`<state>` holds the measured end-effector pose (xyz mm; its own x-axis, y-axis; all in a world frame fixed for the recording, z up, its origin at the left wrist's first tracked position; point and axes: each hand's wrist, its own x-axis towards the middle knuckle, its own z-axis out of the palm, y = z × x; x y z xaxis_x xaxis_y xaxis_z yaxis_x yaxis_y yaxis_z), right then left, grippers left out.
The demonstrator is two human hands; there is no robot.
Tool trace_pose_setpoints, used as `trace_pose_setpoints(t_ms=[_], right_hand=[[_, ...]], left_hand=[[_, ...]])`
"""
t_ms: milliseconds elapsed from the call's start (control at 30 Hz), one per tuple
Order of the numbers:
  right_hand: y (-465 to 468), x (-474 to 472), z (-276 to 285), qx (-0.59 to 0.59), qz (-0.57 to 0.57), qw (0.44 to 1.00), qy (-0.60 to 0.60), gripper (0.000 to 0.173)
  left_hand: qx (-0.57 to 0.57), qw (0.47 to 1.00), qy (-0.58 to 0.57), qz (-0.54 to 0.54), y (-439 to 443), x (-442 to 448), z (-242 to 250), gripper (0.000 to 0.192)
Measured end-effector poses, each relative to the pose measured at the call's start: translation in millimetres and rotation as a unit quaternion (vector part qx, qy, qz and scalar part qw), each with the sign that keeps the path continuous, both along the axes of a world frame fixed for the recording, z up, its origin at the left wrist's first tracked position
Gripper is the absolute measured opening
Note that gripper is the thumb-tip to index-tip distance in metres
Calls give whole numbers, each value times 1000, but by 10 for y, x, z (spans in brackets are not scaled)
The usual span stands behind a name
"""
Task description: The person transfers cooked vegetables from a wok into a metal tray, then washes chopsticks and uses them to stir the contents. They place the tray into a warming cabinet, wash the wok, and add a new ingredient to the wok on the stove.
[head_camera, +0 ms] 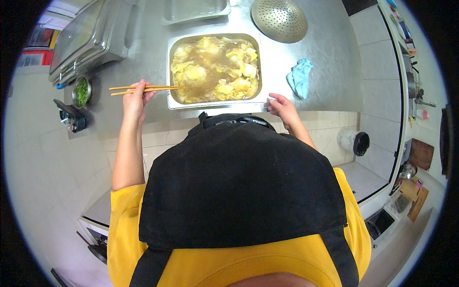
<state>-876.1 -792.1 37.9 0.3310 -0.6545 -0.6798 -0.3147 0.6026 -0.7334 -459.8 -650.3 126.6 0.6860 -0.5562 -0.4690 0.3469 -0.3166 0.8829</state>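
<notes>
A pair of wooden chopsticks is gripped in my left hand, beside the left edge of a rectangular metal pan. Their tips reach over the rim to the food at the near left. Inside the pan, pieces of cooked cabbage and translucent noodles sit in brownish broth. My right hand is at the pan's near right corner with fingers slightly curled and nothing in them. Whether its fingertips touch the rim I cannot tell.
On the steel table lie a crumpled blue cloth and a perforated metal strainer. Another metal tray stands behind the pan. At left are a lidded container and a bowl of chopped greens.
</notes>
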Motion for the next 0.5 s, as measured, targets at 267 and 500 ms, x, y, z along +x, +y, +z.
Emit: trace_pose_setpoints(t_ms=[267, 500], right_hand=[[-37, 34, 8, -5, -20, 1000, -9, 35], [-40, 15, 29, 1, -26, 1000, -13, 35]], left_hand=[[-89, 977, -89, -170, -252, -278, -79, 20], [-85, 985, 103, -109, -440, -432, -482, 21]])
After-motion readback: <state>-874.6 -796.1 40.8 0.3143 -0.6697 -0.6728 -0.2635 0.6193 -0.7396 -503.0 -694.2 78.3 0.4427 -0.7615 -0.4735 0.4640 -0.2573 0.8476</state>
